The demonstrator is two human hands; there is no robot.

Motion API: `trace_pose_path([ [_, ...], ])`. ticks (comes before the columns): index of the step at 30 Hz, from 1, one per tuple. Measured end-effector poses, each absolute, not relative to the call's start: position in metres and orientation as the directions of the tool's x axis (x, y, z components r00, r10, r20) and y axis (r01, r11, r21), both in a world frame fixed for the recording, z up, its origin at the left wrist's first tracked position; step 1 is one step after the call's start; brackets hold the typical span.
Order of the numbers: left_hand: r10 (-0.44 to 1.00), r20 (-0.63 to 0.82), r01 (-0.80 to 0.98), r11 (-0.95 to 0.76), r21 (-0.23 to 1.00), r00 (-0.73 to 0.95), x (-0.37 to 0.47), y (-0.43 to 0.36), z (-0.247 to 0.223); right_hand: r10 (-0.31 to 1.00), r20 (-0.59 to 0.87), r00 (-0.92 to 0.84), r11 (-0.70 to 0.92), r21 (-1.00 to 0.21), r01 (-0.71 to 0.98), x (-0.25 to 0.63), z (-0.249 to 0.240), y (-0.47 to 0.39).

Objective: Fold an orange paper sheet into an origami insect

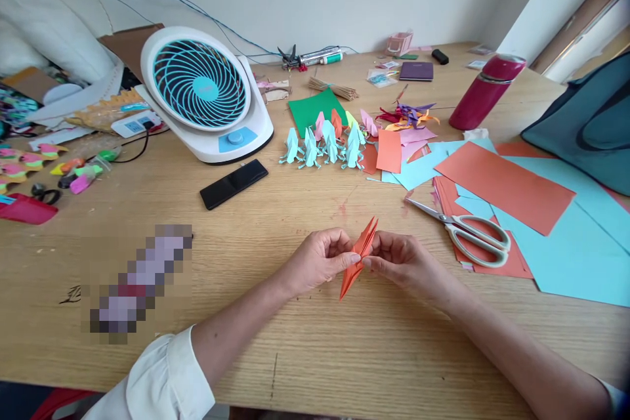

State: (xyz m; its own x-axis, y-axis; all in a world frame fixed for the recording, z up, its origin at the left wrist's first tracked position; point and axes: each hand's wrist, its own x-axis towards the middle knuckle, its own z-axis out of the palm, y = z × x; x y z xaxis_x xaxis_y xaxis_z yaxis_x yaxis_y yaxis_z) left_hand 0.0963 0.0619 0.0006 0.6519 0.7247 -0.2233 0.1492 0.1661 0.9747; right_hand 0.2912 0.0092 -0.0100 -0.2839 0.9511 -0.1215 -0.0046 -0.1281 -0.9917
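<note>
Between my two hands is a piece of folded orange paper (358,258), long and pointed at both ends, with several layers showing at its upper tip. My left hand (327,257) pinches its left side with thumb and fingers. From the right, my right hand (399,258) pinches the same paper near its middle. The paper is held tilted above the wooden table (236,348). Beyond it stand several folded light-blue paper figures (331,142), with pink and orange ones behind them. Scissors (465,230) with white handles lie right of my right hand, partly over orange paper.
A white fan (199,88) stands at the back left, with a black phone (234,184) before it. Orange sheets (506,185) and light-blue sheets (575,256) cover the right side. A dark red flask (485,95) and a blue bag (585,125) stand behind them. A pixelated object (142,282) lies left.
</note>
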Motion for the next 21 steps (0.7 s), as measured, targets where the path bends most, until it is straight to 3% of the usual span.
trace_pose_path([
  [6,0.764,-0.179,0.248,0.026,0.968,0.62,0.095,0.055,0.005,0.954,-0.153,-0.258,-0.124,-0.984,0.125,0.285,-0.006,0.003],
  [10,0.781,-0.159,0.365,-0.094,0.926,0.604,0.091,0.05,0.018,0.96,-0.116,-0.254,-0.095,-0.991,0.091,0.282,-0.005,0.0],
  [14,0.766,-0.219,0.471,-0.121,0.874,0.604,0.086,0.048,0.03,0.968,-0.136,-0.211,-0.13,-0.991,0.038,0.287,-0.009,0.001],
  [21,0.697,-0.288,0.578,-0.22,0.786,0.657,0.077,0.043,0.031,0.961,-0.211,-0.178,-0.178,-0.967,0.183,0.291,-0.007,-0.001],
])
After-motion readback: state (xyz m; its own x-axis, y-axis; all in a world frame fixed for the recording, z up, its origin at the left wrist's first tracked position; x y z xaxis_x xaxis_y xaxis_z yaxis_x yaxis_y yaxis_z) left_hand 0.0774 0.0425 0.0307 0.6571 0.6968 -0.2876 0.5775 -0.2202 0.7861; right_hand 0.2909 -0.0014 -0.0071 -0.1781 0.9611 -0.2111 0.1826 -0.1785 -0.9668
